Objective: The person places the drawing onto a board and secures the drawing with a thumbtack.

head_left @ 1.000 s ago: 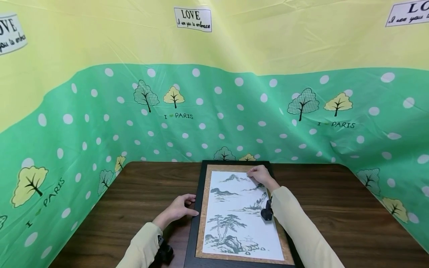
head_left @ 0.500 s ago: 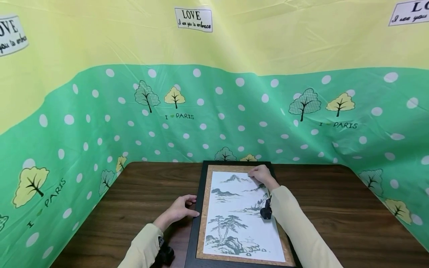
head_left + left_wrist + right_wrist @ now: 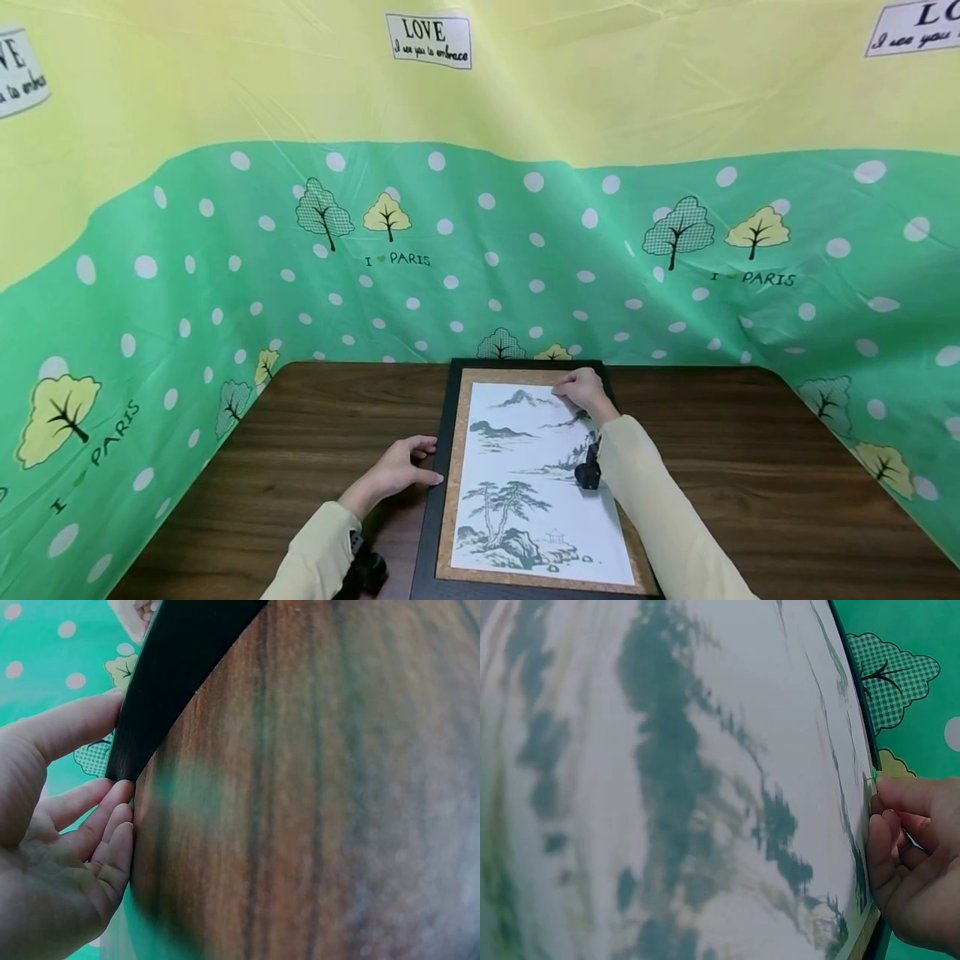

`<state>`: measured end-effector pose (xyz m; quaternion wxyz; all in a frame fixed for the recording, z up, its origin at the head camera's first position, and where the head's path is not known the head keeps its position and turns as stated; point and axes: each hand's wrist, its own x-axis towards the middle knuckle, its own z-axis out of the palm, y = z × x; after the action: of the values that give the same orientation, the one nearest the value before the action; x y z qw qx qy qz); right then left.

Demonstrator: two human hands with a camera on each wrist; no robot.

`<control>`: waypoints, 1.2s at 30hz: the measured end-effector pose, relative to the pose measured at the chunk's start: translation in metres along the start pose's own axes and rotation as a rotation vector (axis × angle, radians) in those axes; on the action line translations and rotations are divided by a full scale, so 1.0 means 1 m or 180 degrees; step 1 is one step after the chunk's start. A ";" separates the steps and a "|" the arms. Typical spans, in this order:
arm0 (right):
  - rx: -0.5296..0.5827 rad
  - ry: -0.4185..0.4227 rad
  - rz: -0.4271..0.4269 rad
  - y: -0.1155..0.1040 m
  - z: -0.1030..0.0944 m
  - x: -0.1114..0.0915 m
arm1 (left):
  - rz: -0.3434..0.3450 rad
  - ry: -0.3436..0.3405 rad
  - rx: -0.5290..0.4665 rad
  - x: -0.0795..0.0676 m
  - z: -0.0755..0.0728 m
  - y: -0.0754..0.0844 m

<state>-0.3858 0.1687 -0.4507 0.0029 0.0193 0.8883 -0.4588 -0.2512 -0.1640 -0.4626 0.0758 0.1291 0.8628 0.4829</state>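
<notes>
A black-framed cork board lies on the dark wooden table. On its cork stands a white sheet with an ink landscape of mountains, pines and rocks. At the sheet's top edge, my right hand pinches a small green push pin between thumb and fingertips; its thin metal point shows in the right wrist view. My left hand rests against the frame's left side, thumb and fingertips touching the black edge. The left fingers look relaxed and slightly bent.
Wooden tabletop stretches left and right of the board. A green and yellow printed cloth hangs behind and at both sides, close to the board's far edge. Each wrist carries a small black camera.
My right forearm and its wrist camera have shifted slightly left, while the fingers stay at the sheet's top edge. The left hand keeps its place at the frame.
</notes>
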 end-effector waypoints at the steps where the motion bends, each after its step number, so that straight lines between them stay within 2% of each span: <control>1: -0.0005 0.0001 -0.0014 0.000 0.000 0.000 | -0.0001 0.0000 0.0004 0.000 0.000 0.000; 7: 0.0142 -0.0022 0.0079 0.000 0.000 0.003 | -0.0021 0.0024 0.0008 0.000 -0.001 0.001; 11: 0.0229 -0.0047 0.0024 -0.002 -0.001 0.002 | -0.0020 0.0027 0.0015 0.001 -0.001 0.001; 19: -0.0007 0.0039 0.0000 -0.003 0.001 -0.001 | 0.0000 0.0037 0.0023 0.002 0.002 0.001; 22: 0.0051 0.0037 0.0036 -0.003 0.000 -0.003 | 0.0012 0.0052 0.0004 0.002 0.002 0.003; 26: 0.0220 -0.0171 0.0039 -0.004 -0.006 -0.006 | -0.0012 0.0048 -0.0019 0.003 0.002 0.004; 31: 0.0483 -0.0534 -0.0104 -0.004 -0.015 -0.010 | -0.0016 0.0064 -0.0003 0.004 0.002 0.002; 36: 0.0468 -0.0640 -0.0244 0.001 -0.021 -0.013 | 0.0000 0.0057 0.0007 0.003 0.003 -0.003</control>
<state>-0.3723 0.1863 -0.4393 0.0730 -0.0606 0.8476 -0.5221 -0.2542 -0.1622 -0.4666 0.0679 0.1249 0.8640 0.4831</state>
